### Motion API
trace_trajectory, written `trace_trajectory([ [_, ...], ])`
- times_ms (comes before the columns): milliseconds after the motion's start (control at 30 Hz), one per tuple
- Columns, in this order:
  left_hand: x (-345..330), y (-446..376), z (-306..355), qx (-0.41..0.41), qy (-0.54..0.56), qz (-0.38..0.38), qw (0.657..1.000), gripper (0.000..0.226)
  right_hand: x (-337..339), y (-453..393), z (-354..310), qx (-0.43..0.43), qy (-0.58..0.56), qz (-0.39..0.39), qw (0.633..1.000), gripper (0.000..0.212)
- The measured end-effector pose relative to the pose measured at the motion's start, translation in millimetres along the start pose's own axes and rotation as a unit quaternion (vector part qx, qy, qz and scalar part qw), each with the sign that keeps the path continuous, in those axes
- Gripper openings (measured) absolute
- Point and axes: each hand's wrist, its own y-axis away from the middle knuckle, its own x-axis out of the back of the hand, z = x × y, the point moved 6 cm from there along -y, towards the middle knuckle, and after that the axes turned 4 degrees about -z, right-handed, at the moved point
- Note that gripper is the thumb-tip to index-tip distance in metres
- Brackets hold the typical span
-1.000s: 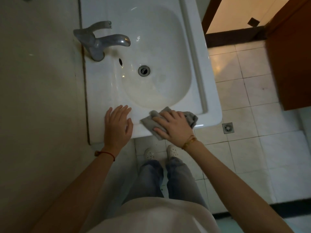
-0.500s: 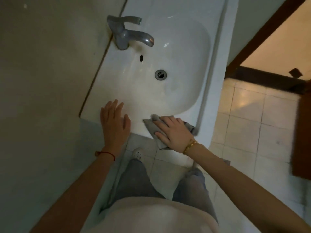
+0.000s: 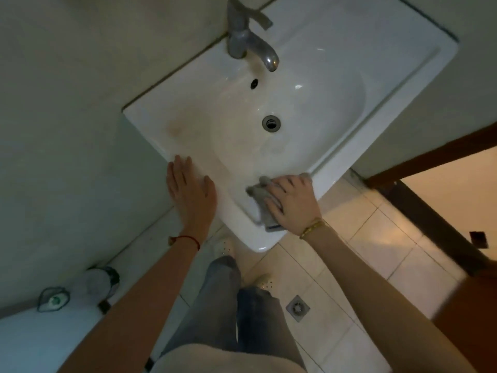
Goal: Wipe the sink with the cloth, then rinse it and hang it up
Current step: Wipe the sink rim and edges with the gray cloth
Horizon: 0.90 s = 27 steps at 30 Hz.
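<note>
Here the white sink [image 3: 336, 84] fills the upper view, its basin holding a drain [image 3: 271, 123] below the grey faucet [image 3: 248, 40]. The left hand [image 3: 191, 193] lies flat, fingers straight, on the sink's near rim. Well apart from it, the right hand [image 3: 291, 203] presses the grey cloth [image 3: 262, 196] onto the rim's front edge, fingers seemingly spread rather than gripping, though blur obscures them.
</note>
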Motion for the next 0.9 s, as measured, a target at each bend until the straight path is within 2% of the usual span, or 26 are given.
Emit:
trace_trajectory([
  [100, -2, 2, 4, 0.021, 0.025, 0.008, 0.999, 0.057, -14, 5, -31, 0.093, -0.006, -0.041, 0.995, 0.04],
  [200, -5, 1, 8, 0.045, 0.047, 0.016, 0.998, 0.057, -6, 6, 5, 0.151, -0.008, -0.046, 0.987, 0.034],
  [233, -7, 1, 10, 0.055, 0.05, 0.017, 0.997, 0.057, 0, 4, 26, 0.143, 0.004, -0.034, 0.989, 0.034],
  [333, -8, 2, 14, 0.068, 0.057, 0.021, 0.996, 0.057, 22, -12, 83, 0.038, 0.029, -0.001, 0.999, 0.042],
  [400, -8, 1, 16, 0.073, 0.065, 0.029, 0.995, 0.057, 20, -18, 78, -0.001, 0.038, 0.006, 0.999, 0.045],
  [467, -8, 1, 17, 0.076, 0.068, 0.033, 0.994, 0.056, 8, -15, 45, 0.022, 0.033, -0.01, 0.999, 0.044],
  [567, -8, 2, 19, 0.079, 0.06, 0.041, 0.994, 0.055, -4, -1, 8, 0.128, -0.013, -0.028, 0.991, 0.042],
  [667, -7, 3, 20, 0.094, 0.07, 0.042, 0.992, 0.054, 2, -5, 35, 0.232, -0.02, -0.037, 0.972, 0.039],
  [800, -8, 2, 22, 0.1, 0.056, 0.046, 0.992, 0.054, 18, -40, 118, 0.181, 0.013, -0.04, 0.983, 0.041],
  [900, -7, 2, 23, 0.116, 0.052, 0.054, 0.99, 0.055, 19, -48, 116, 0.199, 0.026, -0.056, 0.978, 0.038],
])
